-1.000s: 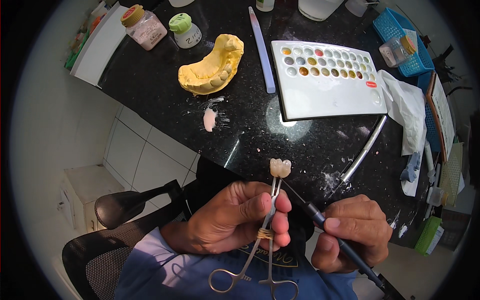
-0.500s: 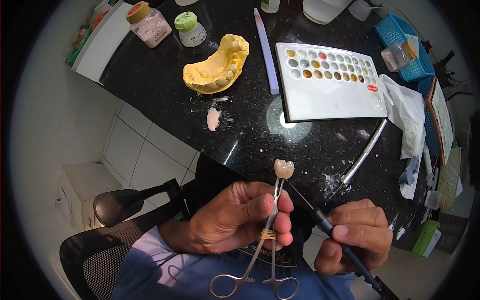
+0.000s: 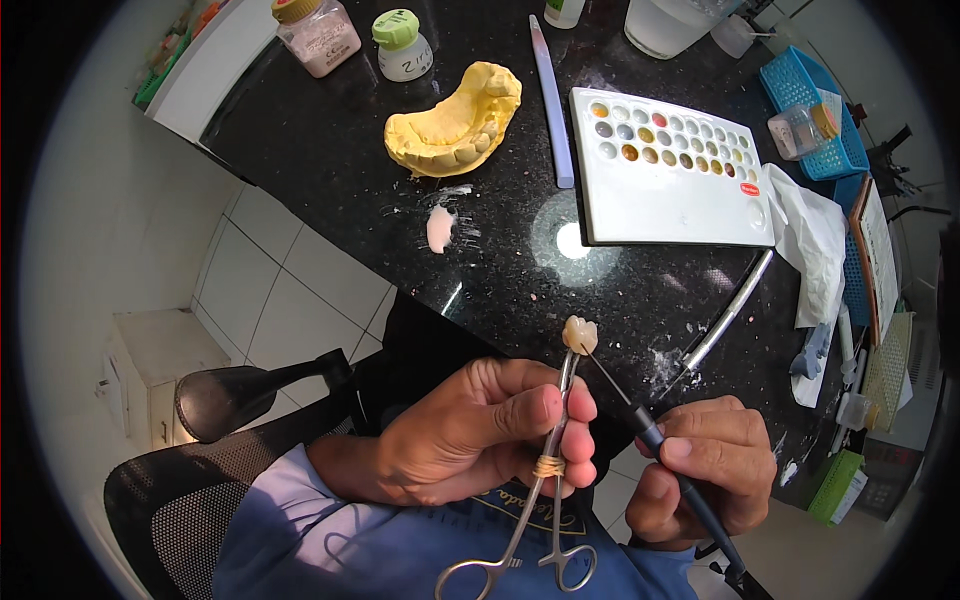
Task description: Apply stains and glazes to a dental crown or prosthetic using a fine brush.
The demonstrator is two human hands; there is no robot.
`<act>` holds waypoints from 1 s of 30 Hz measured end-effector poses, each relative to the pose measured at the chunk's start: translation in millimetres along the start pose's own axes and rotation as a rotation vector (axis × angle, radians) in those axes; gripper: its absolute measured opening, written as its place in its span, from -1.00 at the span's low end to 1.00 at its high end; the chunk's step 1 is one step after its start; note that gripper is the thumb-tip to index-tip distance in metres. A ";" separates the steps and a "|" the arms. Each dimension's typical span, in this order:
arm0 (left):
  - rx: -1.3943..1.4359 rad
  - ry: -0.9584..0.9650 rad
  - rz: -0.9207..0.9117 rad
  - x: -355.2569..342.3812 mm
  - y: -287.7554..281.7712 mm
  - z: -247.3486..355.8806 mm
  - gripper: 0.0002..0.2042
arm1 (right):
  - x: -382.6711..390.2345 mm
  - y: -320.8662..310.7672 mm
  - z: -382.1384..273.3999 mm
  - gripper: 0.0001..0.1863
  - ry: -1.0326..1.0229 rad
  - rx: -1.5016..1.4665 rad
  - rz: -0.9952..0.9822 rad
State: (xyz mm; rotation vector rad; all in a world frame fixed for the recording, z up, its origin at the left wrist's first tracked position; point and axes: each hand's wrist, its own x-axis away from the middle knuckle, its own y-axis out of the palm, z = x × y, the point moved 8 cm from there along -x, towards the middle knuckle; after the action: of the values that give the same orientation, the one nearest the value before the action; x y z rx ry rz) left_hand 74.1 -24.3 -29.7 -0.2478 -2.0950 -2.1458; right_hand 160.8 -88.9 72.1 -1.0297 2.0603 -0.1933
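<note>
My left hand (image 3: 470, 435) is closed around a pair of scissor-handled locking forceps (image 3: 530, 510), with a rubber band wound about its shanks. At the forceps' tips sits a small tooth-coloured dental crown piece (image 3: 579, 334), raised in front of the table edge. Pinched like a pen in my right hand (image 3: 715, 465) is a slender dark-handled tool (image 3: 690, 490) with a thin tip. That tip meets the lower right side of the crown in the picture; whether it is a fine brush or a probe I cannot tell.
On the black table are a yellow dental cast (image 3: 455, 130), a smear of pink paste (image 3: 439, 230), a purple stick (image 3: 553, 110) and a white palette (image 3: 670, 205) with coloured wells. Jars (image 3: 403, 55) stand behind; a blue basket (image 3: 815, 115) and white tissue (image 3: 810, 235) lie right.
The crown has turned with the forceps, showing another side. The tool's tip has come up from just below the crown onto its lower part. The whole view has shifted slightly.
</note>
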 end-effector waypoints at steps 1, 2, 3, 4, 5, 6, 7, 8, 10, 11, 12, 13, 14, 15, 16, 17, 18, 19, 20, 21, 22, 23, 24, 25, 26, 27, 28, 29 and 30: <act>0.002 0.001 -0.001 -0.4 -0.7 0.2 -0.74 | -1.2 1.7 -0.3 -0.81 0.000 0.000 -0.003; -0.002 0.002 -0.006 -0.6 -0.7 0.0 -0.74 | -3.0 -0.4 1.9 -0.78 0.037 -0.050 0.036; -0.005 0.002 -0.011 -0.8 -0.6 -0.2 -0.75 | -3.6 -2.9 4.5 -0.73 0.074 -0.100 0.074; -0.004 0.002 -0.013 -0.4 -0.6 -0.3 -0.75 | -1.8 -3.7 4.6 -0.73 0.074 -0.099 0.072; 0.002 0.002 -0.008 0.3 -0.8 -0.5 -0.75 | 1.3 -3.8 3.1 -0.79 0.053 -0.067 0.049; 0.007 0.003 -0.004 0.8 -1.1 -0.7 -0.75 | 3.9 -3.1 1.2 -0.78 0.032 -0.035 0.024; 0.010 0.006 -0.006 1.0 -1.2 -0.8 -0.75 | 5.3 -2.4 0.2 -0.78 0.029 -0.034 0.020; 0.007 0.010 -0.006 0.1 -1.4 -1.2 -0.76 | 6.5 -5.7 -0.7 -0.79 0.034 0.025 0.056; 0.009 0.013 -0.011 -1.4 0.1 -1.6 -0.76 | 7.1 -9.9 -3.1 -0.81 0.072 0.101 0.091; 0.001 0.009 0.006 -0.9 -0.5 -1.2 -0.76 | 7.1 -5.3 -4.8 -0.81 0.070 0.101 0.087; -0.008 0.006 0.024 -0.6 -1.7 -1.1 -0.76 | 7.8 -3.8 -7.7 -0.79 0.060 0.133 0.142; -0.006 0.008 0.022 -0.8 -2.4 -1.1 -0.76 | 9.3 -4.9 -9.2 -0.78 0.051 0.165 0.198; -0.019 0.013 0.021 -0.3 -3.1 -0.6 -0.76 | 9.7 -3.7 -9.5 -0.76 0.026 0.160 0.207; -0.033 0.018 0.020 0.3 -3.8 -0.3 -0.76 | 10.8 -3.7 -8.1 -0.76 0.024 0.159 0.203; -0.030 0.021 0.019 1.3 -4.3 -0.1 -0.76 | 11.5 -3.4 -5.8 -0.76 0.023 0.119 0.175; -0.037 0.019 0.023 1.0 -4.3 -0.3 -0.76 | 11.4 -4.1 -4.5 -0.76 0.024 0.083 0.150; -0.044 0.016 0.028 0.7 -4.3 -0.5 -0.76 | 10.6 -5.3 -4.5 -0.76 0.024 0.087 0.149; -0.042 0.015 0.025 0.1 -3.6 -0.5 -0.76 | 9.1 -4.8 -4.9 -0.77 0.018 0.103 0.130; -0.047 0.014 0.021 -0.5 -2.8 -0.4 -0.76 | 8.1 -4.0 -5.0 -0.77 0.012 0.118 0.112; -0.051 0.012 0.017 -1.1 -2.1 -0.4 -0.76 | 7.6 -4.0 -4.8 -0.77 0.013 0.120 0.113; -0.051 0.010 0.016 -1.6 -1.9 -0.6 -0.76 | 7.0 -3.6 -4.9 -0.78 0.014 0.122 0.112; -0.053 0.012 0.018 -1.2 -2.6 -0.6 -0.76 | 6.9 -2.6 -4.6 -0.79 0.014 0.121 0.110; -0.055 0.014 0.020 -1.0 -3.3 -0.7 -0.76 | 6.8 -2.7 -3.9 -0.79 0.014 0.121 0.110; -0.054 0.014 0.020 -0.8 -3.6 -1.0 -0.76 | 6.7 -1.9 -3.8 -0.79 0.005 0.117 0.093; -0.051 0.016 0.021 -0.6 -3.7 -1.0 -0.76 | 6.3 -0.8 -4.2 -0.79 -0.006 0.113 0.077; -0.047 0.018 0.021 -0.5 -3.8 -0.9 -0.76 | 7.0 -0.6 -4.3 -0.79 -0.006 0.114 0.076; -0.047 0.018 0.020 -0.5 -3.8 -0.7 -0.76 | 8.6 -2.1 -3.7 -0.79 0.002 0.097 0.098; -0.051 0.018 0.019 -0.6 -3.5 -0.5 -0.76 | 9.5 -3.8 -3.0 -0.79 0.010 0.080 0.122; -0.056 0.017 0.018 -0.7 -3.4 -0.3 -0.76 | 9.0 -3.3 -3.0 -0.79 0.010 0.079 0.122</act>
State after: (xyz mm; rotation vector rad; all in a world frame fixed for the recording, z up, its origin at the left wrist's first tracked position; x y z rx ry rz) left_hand 74.0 -24.5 -33.2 -0.2524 -2.0175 -2.1905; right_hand 157.6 -98.3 70.3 -0.8537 2.0995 -0.2157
